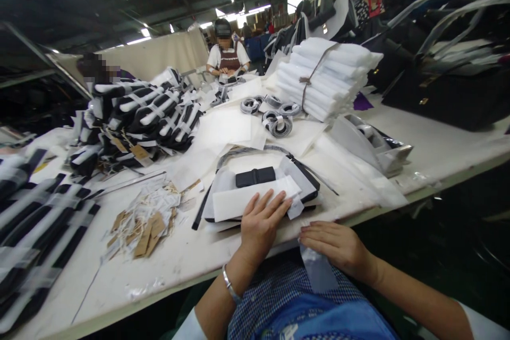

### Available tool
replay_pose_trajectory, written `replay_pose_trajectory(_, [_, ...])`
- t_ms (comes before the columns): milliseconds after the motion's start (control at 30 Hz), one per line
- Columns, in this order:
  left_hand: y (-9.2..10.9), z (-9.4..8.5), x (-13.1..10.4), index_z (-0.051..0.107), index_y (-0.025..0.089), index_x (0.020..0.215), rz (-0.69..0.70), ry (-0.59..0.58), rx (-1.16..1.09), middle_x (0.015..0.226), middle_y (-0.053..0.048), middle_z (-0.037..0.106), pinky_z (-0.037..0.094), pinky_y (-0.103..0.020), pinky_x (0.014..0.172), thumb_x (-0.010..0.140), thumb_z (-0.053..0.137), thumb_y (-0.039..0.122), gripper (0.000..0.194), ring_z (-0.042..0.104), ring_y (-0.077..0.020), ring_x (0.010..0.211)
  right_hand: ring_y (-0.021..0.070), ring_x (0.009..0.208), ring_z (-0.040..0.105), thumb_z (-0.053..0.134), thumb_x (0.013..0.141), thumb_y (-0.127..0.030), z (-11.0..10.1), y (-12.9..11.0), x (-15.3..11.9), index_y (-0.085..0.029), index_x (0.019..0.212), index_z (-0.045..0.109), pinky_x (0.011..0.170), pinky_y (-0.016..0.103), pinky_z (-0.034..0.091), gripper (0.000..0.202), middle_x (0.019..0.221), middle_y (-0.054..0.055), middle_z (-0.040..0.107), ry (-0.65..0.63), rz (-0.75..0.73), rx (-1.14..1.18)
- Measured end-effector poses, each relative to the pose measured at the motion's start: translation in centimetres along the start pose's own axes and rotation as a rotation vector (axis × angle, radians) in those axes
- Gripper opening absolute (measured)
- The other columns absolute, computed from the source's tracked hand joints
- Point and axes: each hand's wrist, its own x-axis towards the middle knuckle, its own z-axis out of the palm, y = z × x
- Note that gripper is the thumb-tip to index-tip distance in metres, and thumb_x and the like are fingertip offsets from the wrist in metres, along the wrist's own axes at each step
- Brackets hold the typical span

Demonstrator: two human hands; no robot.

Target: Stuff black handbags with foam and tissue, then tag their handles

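Note:
A dark bag (308, 183) lies on the table near its front edge, partly covered by white padding and thin paper. My left hand (263, 220) rests with spread fingers on a white foam strip (235, 203) across the bag. Above the strip sits a black strap piece (255, 176). At the table edge, just right of the bag, my right hand (338, 247) holds a thin translucent sheet (319, 271), which hangs down over my checked apron. The right fingers lie close together, and its thumb is hidden.
Brown and white tags (149, 223) lie in a heap left of the bag. Wrapped black items (147, 111) are piled further left. Coiled straps (277, 123), tied white foam (322, 77) and a tray (392, 156) stand behind and right. A person (228, 53) works across the table.

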Motion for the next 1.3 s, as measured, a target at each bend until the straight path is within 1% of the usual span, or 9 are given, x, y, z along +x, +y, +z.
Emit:
replay_pose_trajectory(233, [0.1,0.0,0.1,0.059,0.032,0.132,-0.011,0.0,0.001,0.136,0.004,0.063,0.041,-0.043,0.111,0.097,0.05,0.012,0.042,0.056,-0.0199,0.129,0.0186,0.107,0.069,0.05,0.095,-0.014,-4.6,-1.2,2.8,-0.018,0.124,0.063,0.111,0.043,0.045,0.032,0.112,0.008,0.075,-0.207,-0.039,0.14])
replay_pose_trajectory(367, [0.2,0.0,0.0,0.058,0.032,0.133,-0.012,0.0,-0.005,0.137,0.004,0.062,0.041,-0.043,0.111,0.098,0.05,0.014,0.04,0.056,-0.0207,0.129,0.0215,0.11,0.067,0.058,0.095,-0.03,-7.0,-0.8,6.5,-0.02,0.125,0.061,0.113,0.045,0.042,0.032,0.114,0.009,0.073,-0.008,0.099,0.178])
replay_pose_trajectory(433, [0.1,0.1,-0.1,0.058,0.033,0.133,-0.008,0.007,-0.002,0.137,0.004,0.062,0.041,-0.044,0.11,0.098,0.051,0.015,0.04,0.056,-0.0209,0.129,0.0214,0.108,0.067,0.057,0.096,-0.029,-6.5,0.2,8.0,-0.021,0.119,0.064,0.108,0.042,0.046,0.025,0.112,0.008,0.073,0.081,0.217,0.114])
replay_pose_trajectory(533, [0.1,0.3,-0.1,0.056,0.033,0.134,-0.012,0.007,-0.007,0.137,0.005,0.062,0.041,-0.044,0.11,0.097,0.055,0.016,0.041,0.056,-0.021,0.129,0.0226,0.105,0.066,0.063,0.094,-0.028,-4.4,2.2,9.1,-0.022,0.11,0.067,0.097,0.039,0.053,0.018,0.107,0.008,0.072,0.045,0.32,0.034])
replay_pose_trajectory(700, [0.4,-0.4,0.2,0.055,0.034,0.135,-0.102,-0.075,-0.111,0.139,0.006,0.06,0.036,-0.045,0.114,0.094,0.054,0.013,0.046,0.052,-0.0212,0.133,0.0221,0.1,0.065,0.068,0.09,-0.024,-2.2,4.4,8.1,-0.021,0.102,0.067,0.089,0.036,0.055,0.013,0.102,0.007,0.07,-0.003,0.283,0.071])
replay_pose_trajectory(833, [1.0,-1.9,1.1,0.055,0.029,0.136,-0.178,-0.147,-0.238,0.142,0.0,0.058,0.031,-0.048,0.117,0.092,0.059,0.027,0.045,0.049,-0.0247,0.136,0.0222,0.1,0.063,0.062,0.094,-0.021,-2.0,4.6,7.1,-0.02,0.106,0.066,0.089,0.037,0.055,0.013,0.102,0.008,0.069,0.027,0.224,0.063])
replay_pose_trajectory(967, [1.4,-1.4,1.8,0.066,0.032,0.118,-0.257,-0.048,-0.24,0.134,0.002,0.064,0.036,-0.048,0.112,0.094,0.062,0.038,0.025,0.057,-0.0244,0.128,0.0211,0.096,0.063,0.061,0.094,-0.018,-1.2,4.5,6.5,-0.02,0.103,0.067,0.086,0.037,0.056,0.011,0.098,0.007,0.07,0.101,0.218,0.042])
replay_pose_trajectory(1167, [1.5,0.7,1.5,0.07,0.03,0.106,-0.192,0.131,-0.184,0.116,0.005,0.074,0.033,-0.041,0.112,0.094,0.063,0.019,0.017,0.065,-0.0195,0.118,0.0204,0.095,0.064,0.062,0.092,-0.011,0.0,4.7,6.1,-0.017,0.099,0.067,0.086,0.038,0.057,0.011,0.095,0.008,0.071,0.169,0.17,0.002])
replay_pose_trajectory(1300, [1.5,0.8,1.4,0.071,0.028,0.104,-0.163,0.156,-0.172,0.113,0.003,0.075,0.034,-0.039,0.112,0.094,0.062,0.018,0.017,0.066,-0.0193,0.117,0.0215,0.113,0.061,0.056,0.093,-0.008,-1.3,4.5,5.2,-0.018,0.118,0.065,0.101,0.043,0.052,0.029,0.113,0.009,0.07,0.091,0.118,-0.03])
